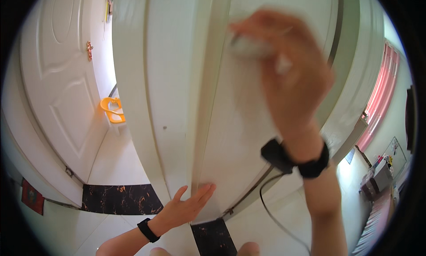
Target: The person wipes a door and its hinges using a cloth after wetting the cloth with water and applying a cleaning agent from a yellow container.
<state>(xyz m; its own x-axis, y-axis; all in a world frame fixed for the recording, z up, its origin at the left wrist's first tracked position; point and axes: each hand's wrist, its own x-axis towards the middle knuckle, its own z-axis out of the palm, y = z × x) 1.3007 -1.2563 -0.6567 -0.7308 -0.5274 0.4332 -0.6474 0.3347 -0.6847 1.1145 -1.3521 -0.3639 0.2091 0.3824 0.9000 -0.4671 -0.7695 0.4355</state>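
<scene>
My right hand (296, 63) is raised in front of a white door panel (239, 123) and blurred. It is closed around a whitish wad (251, 48), which looks like a cloth or tissue; the blur hides its exact kind. Lower down, my left hand (186, 207) reaches toward the bottom of the same panel beside the white door frame (173, 89). Its thumb stands apart from the extended fingers, and nothing is in it. Whether the fingertips touch the surface, I cannot tell. A small dark spot (164, 127) marks the frame.
A cable (266, 202) hangs from the black band (313, 161) on my right wrist. At left are another white door (63, 69) and an orange plastic seat (113, 111). Dark marble thresholds (121, 197) cross the pale tiled floor (113, 236). Pink curtains (382, 93) hang at right.
</scene>
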